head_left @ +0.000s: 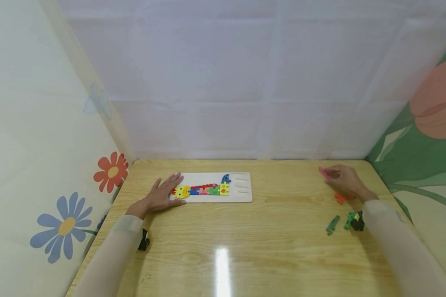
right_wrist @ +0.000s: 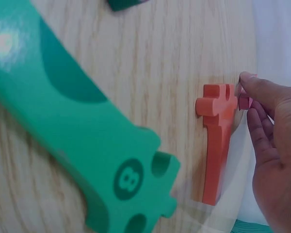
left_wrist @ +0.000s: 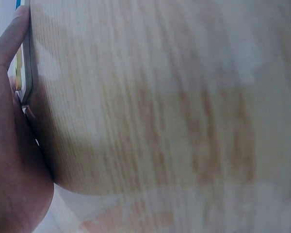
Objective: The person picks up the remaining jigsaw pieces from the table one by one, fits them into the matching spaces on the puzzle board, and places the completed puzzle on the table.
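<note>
A white puzzle board (head_left: 204, 180) lies near the back of the table, holding a partly filled giraffe puzzle (head_left: 203, 189) with a yellow head and coloured body pieces. My left hand (head_left: 162, 194) rests on the board's left end, fingers spread and thumb along its front edge. Over the table's back right, my right hand (head_left: 343, 179) pinches a pink puzzle piece (head_left: 324, 173) between thumb and fingertips. Just beneath that hand lies an orange puzzle piece (right_wrist: 217, 141). A green puzzle piece (right_wrist: 111, 170) marked 8 looms close in the right wrist view.
A dark green puzzle piece (head_left: 333, 225) lies left of the brighter green one, near the right forearm. Black wrist cameras (head_left: 143, 240) sit under both sleeves. A white cloth wall (head_left: 208, 123) stands behind the table (head_left: 275, 239), with flowered walls on both sides.
</note>
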A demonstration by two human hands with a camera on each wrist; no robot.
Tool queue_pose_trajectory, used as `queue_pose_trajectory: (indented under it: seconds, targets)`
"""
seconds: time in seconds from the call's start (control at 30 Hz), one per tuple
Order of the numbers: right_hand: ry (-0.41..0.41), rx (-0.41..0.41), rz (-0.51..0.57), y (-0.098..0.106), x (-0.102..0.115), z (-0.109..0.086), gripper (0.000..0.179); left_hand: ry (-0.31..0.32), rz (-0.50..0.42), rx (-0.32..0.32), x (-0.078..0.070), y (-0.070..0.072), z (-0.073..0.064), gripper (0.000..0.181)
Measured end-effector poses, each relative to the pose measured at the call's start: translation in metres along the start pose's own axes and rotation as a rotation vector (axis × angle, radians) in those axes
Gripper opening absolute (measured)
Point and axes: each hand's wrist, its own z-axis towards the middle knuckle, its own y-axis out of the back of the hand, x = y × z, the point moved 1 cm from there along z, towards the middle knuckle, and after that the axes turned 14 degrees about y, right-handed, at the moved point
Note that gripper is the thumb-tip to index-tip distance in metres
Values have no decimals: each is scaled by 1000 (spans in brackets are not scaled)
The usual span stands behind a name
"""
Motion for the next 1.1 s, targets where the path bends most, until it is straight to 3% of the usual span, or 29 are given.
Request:
queue_pose_trajectory:
  seconds: [0.33,0.73,1.1]
  targets:
    - [6,-29,-14,0,-3,1,43,-8,-4,-7,-1,0,0,106]
    - [-8,-8,-11,-1,-2,3,42,0,12,-1,2,0,3,106]
    - [38,-5,17,-4,-3,6,35,-22,23,-24,3,-1,1,105]
